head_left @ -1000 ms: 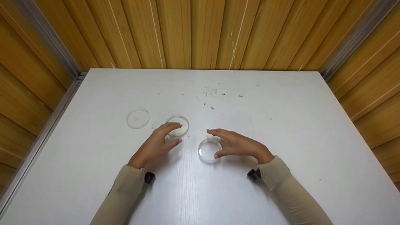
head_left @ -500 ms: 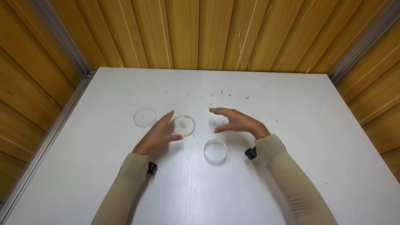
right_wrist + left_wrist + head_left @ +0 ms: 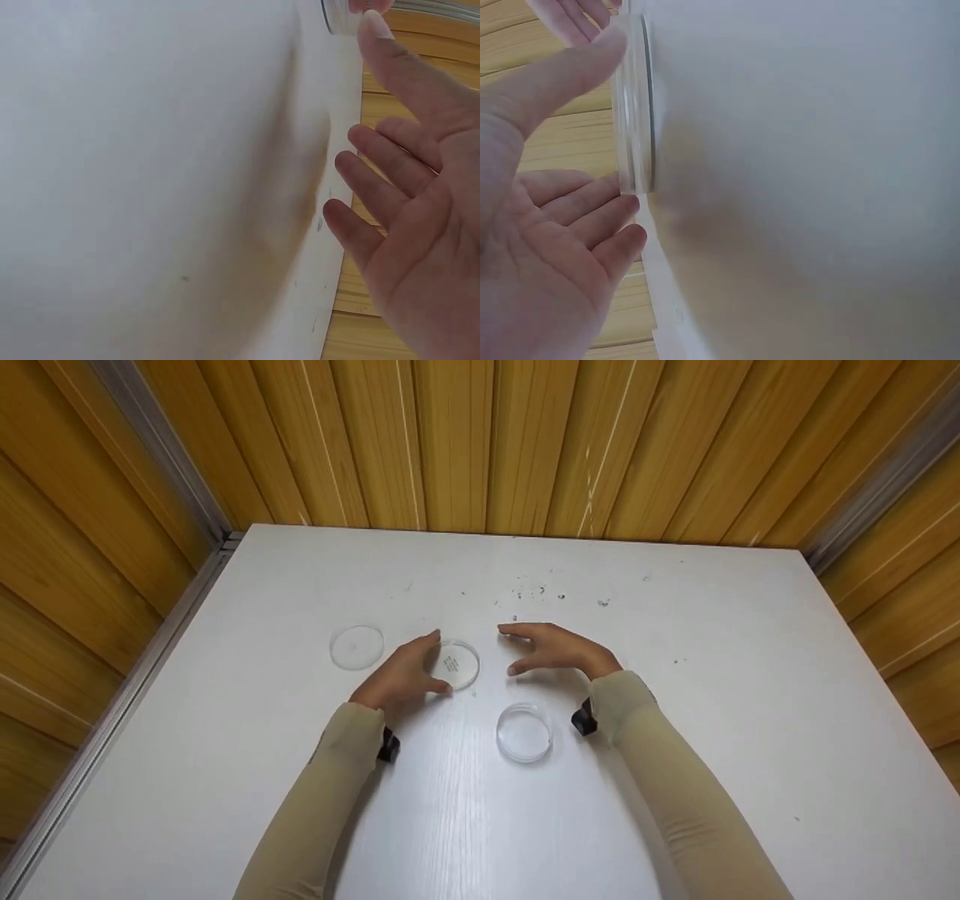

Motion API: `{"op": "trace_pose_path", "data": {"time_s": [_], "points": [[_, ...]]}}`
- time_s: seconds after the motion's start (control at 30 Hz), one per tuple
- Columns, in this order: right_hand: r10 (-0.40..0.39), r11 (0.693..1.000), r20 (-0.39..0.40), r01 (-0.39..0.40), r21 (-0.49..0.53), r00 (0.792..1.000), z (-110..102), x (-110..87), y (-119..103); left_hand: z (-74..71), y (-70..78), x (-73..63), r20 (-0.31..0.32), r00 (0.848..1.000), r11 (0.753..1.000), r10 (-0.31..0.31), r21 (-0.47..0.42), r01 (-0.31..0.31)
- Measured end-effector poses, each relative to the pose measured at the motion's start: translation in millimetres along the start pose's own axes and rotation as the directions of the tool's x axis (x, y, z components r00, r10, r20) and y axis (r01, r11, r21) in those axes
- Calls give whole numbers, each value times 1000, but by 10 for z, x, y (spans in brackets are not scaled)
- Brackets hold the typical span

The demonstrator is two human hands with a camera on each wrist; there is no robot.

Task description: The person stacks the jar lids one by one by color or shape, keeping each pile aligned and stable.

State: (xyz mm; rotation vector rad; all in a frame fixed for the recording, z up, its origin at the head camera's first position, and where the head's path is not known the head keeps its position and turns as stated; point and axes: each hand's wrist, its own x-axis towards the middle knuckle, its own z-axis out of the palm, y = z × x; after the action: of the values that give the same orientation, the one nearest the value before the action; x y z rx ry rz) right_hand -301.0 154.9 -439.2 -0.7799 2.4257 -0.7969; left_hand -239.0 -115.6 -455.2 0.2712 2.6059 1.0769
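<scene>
A clear petri dish (image 3: 466, 666) with small dark marks showing at its middle stands on the white table. My left hand (image 3: 405, 671) holds it from the left, thumb at the near side and fingers at the far side. The left wrist view has the dish (image 3: 635, 112) edge-on, with the thumb overlapping its rim. To the right of the dish, my right hand (image 3: 559, 649) is held over the table with its fingers apart and nothing in it. Another clear dish (image 3: 524, 735) sits nearer the front, below the right hand.
A shallow clear round lid or dish (image 3: 357, 647) lies to the left, beyond the left hand. Dark scuffs (image 3: 541, 590) mark the rear of the white table (image 3: 720, 750). Wood-patterned panels (image 3: 450, 442) enclose the back and sides.
The right hand has left the front dish and moved back toward the far side. The left hand has moved right and closed in around the marked petri dish. The head view has shifted slightly.
</scene>
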Motion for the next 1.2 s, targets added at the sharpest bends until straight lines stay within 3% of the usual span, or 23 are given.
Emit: {"op": "trace_pose_path", "data": {"time_s": [0.33, 0.67, 0.8, 0.97, 1.2], "points": [[-32, 999, -3, 31, -5, 999, 97, 160, -6, 59, 101, 158, 10, 1000, 1000, 25, 2, -25], [-59, 998, -48, 59, 14, 997, 126, 147, -4, 93, 200, 239, 18, 998, 997, 67, 32, -67], [-65, 997, -69, 68, 32, 995, 56, 83, -40, 60, 224, 222, 14, 996, 996, 85, 10, -85], [-101, 994, -76, 104, 34, 992, -20, -1, -133, -21, 243, 168, -9, 984, 984, 175, -21, -175], [-168, 984, -111, 174, 47, 979, 18, -207, -357, -149, 249, -31, -9, 963, 963, 269, -24, -269]]}}
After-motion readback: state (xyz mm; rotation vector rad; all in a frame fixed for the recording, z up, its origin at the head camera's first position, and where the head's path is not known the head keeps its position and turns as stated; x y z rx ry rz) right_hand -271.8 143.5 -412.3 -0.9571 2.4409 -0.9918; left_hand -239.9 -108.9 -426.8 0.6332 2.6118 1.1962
